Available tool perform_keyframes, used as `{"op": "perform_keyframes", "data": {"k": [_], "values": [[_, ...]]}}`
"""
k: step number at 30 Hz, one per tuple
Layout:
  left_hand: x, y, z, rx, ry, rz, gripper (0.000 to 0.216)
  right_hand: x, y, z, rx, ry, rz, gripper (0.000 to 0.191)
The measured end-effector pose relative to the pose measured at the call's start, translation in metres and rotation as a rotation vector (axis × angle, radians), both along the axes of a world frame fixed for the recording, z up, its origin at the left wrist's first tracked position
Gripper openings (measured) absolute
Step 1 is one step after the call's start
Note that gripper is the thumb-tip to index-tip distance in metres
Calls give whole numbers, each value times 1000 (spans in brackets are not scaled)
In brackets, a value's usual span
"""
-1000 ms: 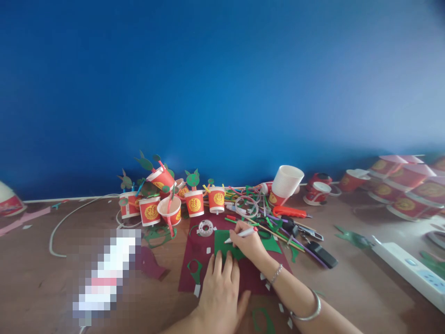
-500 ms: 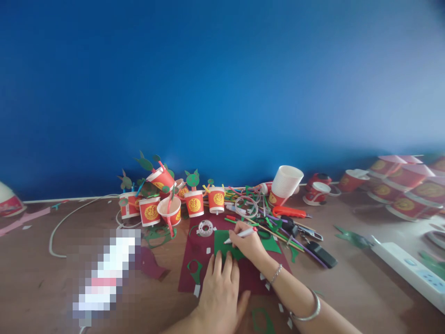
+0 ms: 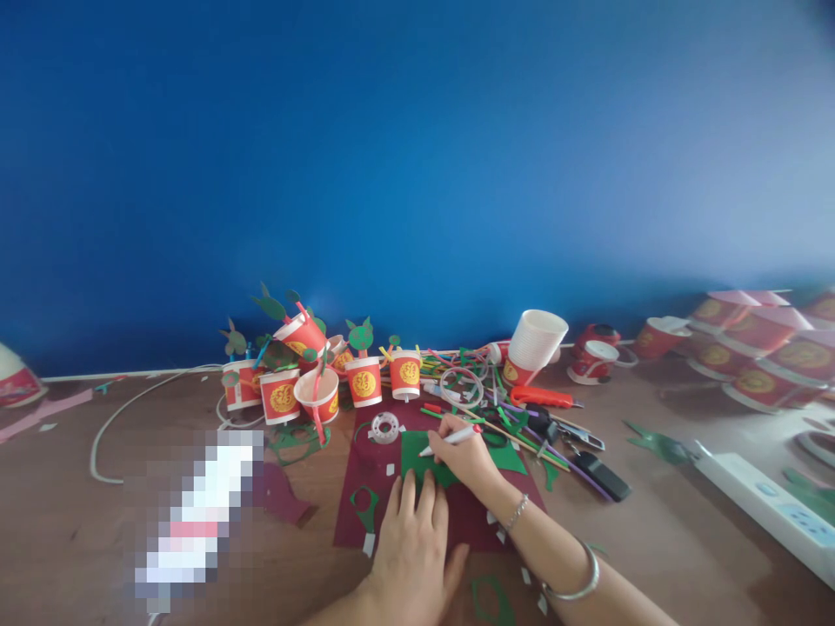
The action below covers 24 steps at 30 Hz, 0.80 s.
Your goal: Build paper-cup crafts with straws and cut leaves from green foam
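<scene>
My right hand (image 3: 462, 452) is closed around a white marker (image 3: 444, 442) with a red end, its tip at the green paper (image 3: 412, 447). Flat on the paper's lower edge lies my left hand (image 3: 417, 530), fingers stretched out. Under the green paper is a dark red sheet (image 3: 356, 522). On that sheet, left of the green paper, are a roll of clear tape (image 3: 384, 428) and a cut green scrap (image 3: 364, 506). Part of the green paper is hidden by my hands.
Red paper cups (image 3: 363, 382) with green paper cutouts stand at the back left. A stack of cups (image 3: 531, 348), an orange glue gun (image 3: 541, 397), straws, and a black key fob (image 3: 604, 475) lie at the right. Farther right is a white power strip (image 3: 770, 509).
Almost nothing differs. The whole view has shifted very slightly, and both hands keep the same positions on the green paper.
</scene>
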<state>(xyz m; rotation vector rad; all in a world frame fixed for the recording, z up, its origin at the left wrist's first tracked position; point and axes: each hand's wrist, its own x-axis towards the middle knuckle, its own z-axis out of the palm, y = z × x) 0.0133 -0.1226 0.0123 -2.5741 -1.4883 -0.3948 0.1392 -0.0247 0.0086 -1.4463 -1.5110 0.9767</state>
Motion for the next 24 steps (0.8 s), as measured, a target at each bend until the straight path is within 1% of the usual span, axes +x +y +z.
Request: {"op": "perform_keyframes", "data": {"k": [14, 18, 24], "values": [[0, 0, -1, -13, -12, 0, 57, 0, 0, 2, 22, -4, 7, 24], [0, 0, -2, -8, -11, 5, 56, 0, 0, 2, 5, 1, -9, 24], [1, 0, -1, -5, -6, 8, 57, 0, 0, 2, 2, 19, 4, 26]]}}
